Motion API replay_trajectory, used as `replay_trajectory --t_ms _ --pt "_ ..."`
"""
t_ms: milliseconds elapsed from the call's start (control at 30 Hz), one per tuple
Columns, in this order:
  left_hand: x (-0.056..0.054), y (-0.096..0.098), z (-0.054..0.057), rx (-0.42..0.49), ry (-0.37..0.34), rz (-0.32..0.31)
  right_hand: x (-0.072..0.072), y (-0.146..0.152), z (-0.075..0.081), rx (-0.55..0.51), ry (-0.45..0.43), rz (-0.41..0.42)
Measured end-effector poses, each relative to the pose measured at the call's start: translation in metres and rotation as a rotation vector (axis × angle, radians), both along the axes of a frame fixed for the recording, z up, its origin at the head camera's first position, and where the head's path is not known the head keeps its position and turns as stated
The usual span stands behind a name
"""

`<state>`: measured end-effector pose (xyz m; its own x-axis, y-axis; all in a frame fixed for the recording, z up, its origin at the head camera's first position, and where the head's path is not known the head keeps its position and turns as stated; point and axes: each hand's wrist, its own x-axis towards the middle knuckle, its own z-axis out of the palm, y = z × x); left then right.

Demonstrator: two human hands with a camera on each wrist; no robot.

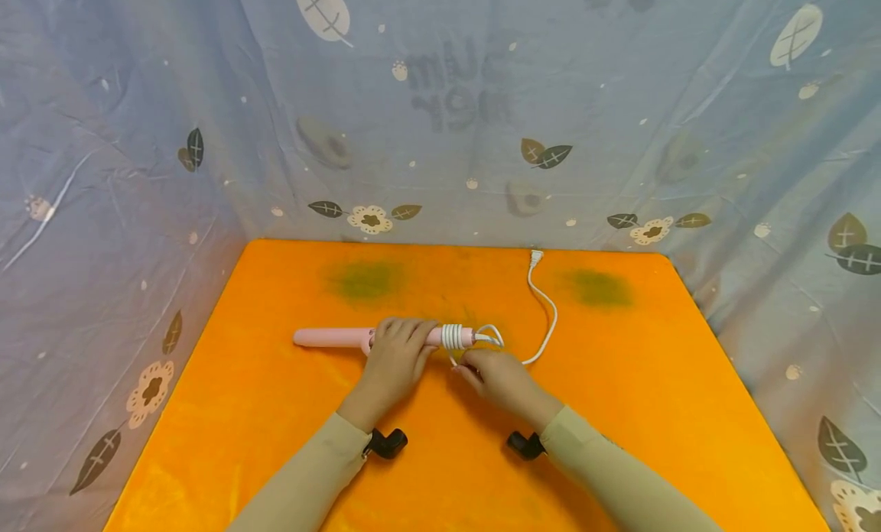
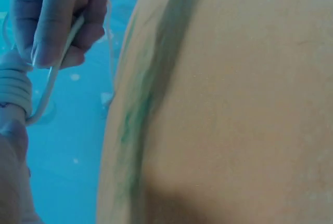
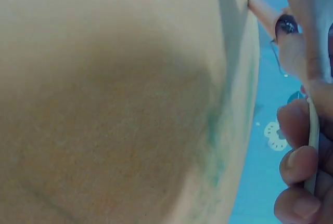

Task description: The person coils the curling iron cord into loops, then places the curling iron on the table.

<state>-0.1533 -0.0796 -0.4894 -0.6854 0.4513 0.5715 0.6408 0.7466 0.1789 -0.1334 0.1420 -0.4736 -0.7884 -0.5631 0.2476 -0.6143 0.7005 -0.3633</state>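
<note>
A pink curling iron (image 1: 330, 338) lies across the table, its barrel pointing left. My left hand (image 1: 394, 358) grips it around the handle, covering the middle. Several turns of white cord (image 1: 452, 336) wrap the handle's right end, and a loose loop (image 1: 490, 335) stands out beyond it. Just right of the turns, my right hand (image 1: 501, 377) holds the cord between curled fingers. In the left wrist view a taut stretch of cord (image 2: 49, 94) runs from the coil to that hand. The right wrist view shows the cord (image 3: 313, 135) passing across the curled fingers (image 3: 302, 164).
The cord's free part (image 1: 553, 318) curves back over the orange table cover (image 1: 619, 410) to a white plug (image 1: 536, 258) near the far edge. Patterned grey-blue curtains (image 1: 440, 134) hang around the back and sides. Black wrist mounts (image 1: 388, 443) stick out by both sleeves.
</note>
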Motion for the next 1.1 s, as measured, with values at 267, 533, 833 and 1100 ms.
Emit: replay_trajectory --t_ms 267,533,833,1100 --pt "-0.002 0.000 -0.005 -0.119 -0.108 0.099 0.002 0.002 -0.003 -0.001 0.180 0.048" --pt "-0.005 -0.003 -0.002 -0.095 -0.175 0.058 -0.004 0.004 0.004 -0.056 0.243 0.023" --pt "-0.007 -0.004 -0.002 -0.039 -0.148 0.069 0.002 -0.006 0.007 -0.022 0.265 0.048" --pt "-0.008 -0.005 -0.007 -0.034 -0.116 0.066 0.011 -0.012 0.016 0.028 0.273 0.059"
